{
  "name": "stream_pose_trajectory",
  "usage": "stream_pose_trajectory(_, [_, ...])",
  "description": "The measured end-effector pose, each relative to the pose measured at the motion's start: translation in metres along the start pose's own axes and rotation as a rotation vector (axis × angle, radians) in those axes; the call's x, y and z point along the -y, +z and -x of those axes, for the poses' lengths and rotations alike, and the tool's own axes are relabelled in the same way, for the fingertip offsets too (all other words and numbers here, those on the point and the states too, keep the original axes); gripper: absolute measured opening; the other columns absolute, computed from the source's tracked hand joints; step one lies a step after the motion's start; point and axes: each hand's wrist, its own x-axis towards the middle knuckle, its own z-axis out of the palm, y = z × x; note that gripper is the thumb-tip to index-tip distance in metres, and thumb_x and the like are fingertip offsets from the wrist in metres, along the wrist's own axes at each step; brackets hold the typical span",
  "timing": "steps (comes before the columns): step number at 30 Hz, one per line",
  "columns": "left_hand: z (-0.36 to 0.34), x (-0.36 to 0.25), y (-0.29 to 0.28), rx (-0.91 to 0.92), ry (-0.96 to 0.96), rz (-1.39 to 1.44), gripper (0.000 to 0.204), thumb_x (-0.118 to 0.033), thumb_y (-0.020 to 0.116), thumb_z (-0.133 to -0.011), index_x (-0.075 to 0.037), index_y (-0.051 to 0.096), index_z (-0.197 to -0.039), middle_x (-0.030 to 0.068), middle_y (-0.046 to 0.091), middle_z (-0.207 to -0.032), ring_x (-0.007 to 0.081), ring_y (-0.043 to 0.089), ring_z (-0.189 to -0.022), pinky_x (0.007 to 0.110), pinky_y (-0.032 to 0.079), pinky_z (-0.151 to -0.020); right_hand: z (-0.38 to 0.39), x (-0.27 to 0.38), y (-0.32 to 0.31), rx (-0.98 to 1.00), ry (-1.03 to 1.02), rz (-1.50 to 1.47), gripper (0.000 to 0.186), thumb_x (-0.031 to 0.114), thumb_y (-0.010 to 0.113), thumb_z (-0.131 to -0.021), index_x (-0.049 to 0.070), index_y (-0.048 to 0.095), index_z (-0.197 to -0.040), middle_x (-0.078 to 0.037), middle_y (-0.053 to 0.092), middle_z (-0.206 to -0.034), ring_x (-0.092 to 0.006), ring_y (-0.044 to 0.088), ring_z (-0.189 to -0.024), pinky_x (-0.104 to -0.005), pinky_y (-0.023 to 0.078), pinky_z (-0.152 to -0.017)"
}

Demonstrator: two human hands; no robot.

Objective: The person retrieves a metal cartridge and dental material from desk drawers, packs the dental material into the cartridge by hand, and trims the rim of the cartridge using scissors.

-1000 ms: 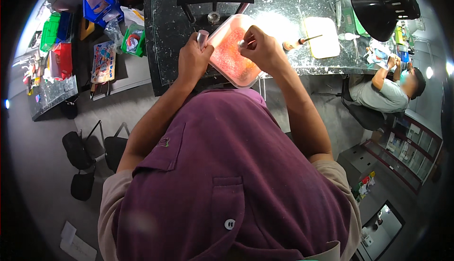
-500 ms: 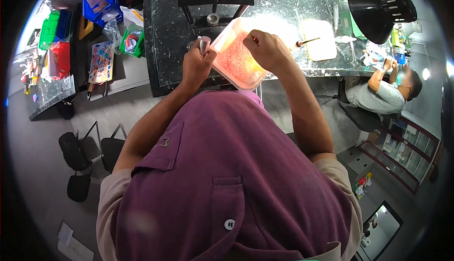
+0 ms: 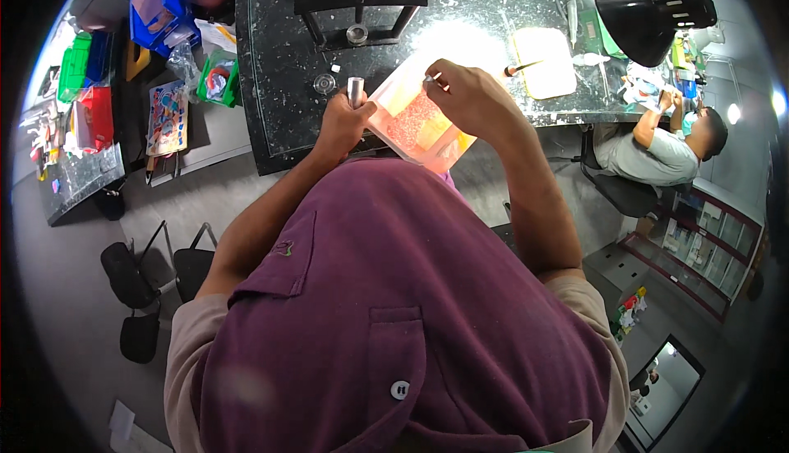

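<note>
Left grip [image 3: 339, 124] wraps a metal cylinder [image 3: 355, 91] at the left edge of the tray [image 3: 397, 142]; right grip [image 3: 478, 104] pinches a small pale piece [image 3: 430, 79] above it — slack pinch could drop it in, wrist knock could shift the tray.

Smooth, shiny metallic-looking cylinder [image 3: 355, 91], glossy plastic-looking tray [image 3: 398, 148], matt cloth garment [image 3: 394, 248]

Blk lamp [image 3: 631, 18] upper R, w/ prob. cabinet [image 3: 700, 243] below.
</note>
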Motion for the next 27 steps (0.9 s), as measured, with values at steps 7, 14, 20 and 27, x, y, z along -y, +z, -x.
stream_pose_trajectory(7, [0.016,-0.031,-0.007,-0.106,0.298,-0.327,0.017,-0.016,0.063,-0.084,-0.002,0.055,-0.091,0.0107,0.061,-0.07,0.0259,0.062,-0.063,0.036,0.045,-0.056,-0.015,-0.027,0.02,-0.023,0.074,-0.048,0.027,0.025,0.052,-0.093,0.001,0.062,-0.098,-0.017,0.067,-0.081,-0.0283,0.066,-0.074,-0.0385,0.05,-0.068])
stream_pose_trajectory(14, [0.014,-0.026,-0.013,-0.164,0.359,-0.479,0.015,-0.018,0.061,-0.086,-0.007,0.056,-0.094,0.015,0.06,-0.073,0.0365,0.061,-0.069,0.039,0.047,-0.059,-0.042,-0.037,0.084,-0.258,0.117,-0.082,0.028,0.027,0.058,-0.092,0.0,0.066,-0.093,-0.021,0.067,-0.082,-0.0343,0.065,-0.079,-0.0421,0.05,-0.071])
stream_pose_trajectory(20, [0.016,-0.031,-0.009,-0.132,0.499,-0.383,0.011,-0.016,0.06,-0.087,-0.007,0.057,-0.094,0.014,0.058,-0.071,0.032,0.059,-0.062,0.038,0.047,-0.058,-0.062,-0.037,0.118,-0.425,0.004,-0.013,0.023,0.024,0.06,-0.089,0.003,0.067,-0.092,-0.02,0.066,-0.089,-0.0362,0.065,-0.084,-0.0431,0.05,-0.077])
stream_pose_trajectory(27, [0.011,-0.028,-0.008,-0.195,0.57,-0.419,0.011,-0.016,0.06,-0.088,-0.007,0.06,-0.095,0.0131,0.058,-0.07,0.03,0.059,-0.061,0.036,0.047,-0.058,-0.061,-0.03,0.127,-0.305,-0.024,-0.242,0.022,0.025,0.067,-0.084,0.008,0.071,-0.096,-0.016,0.068,-0.09,-0.0314,0.067,-0.08,-0.0393,0.052,-0.075])
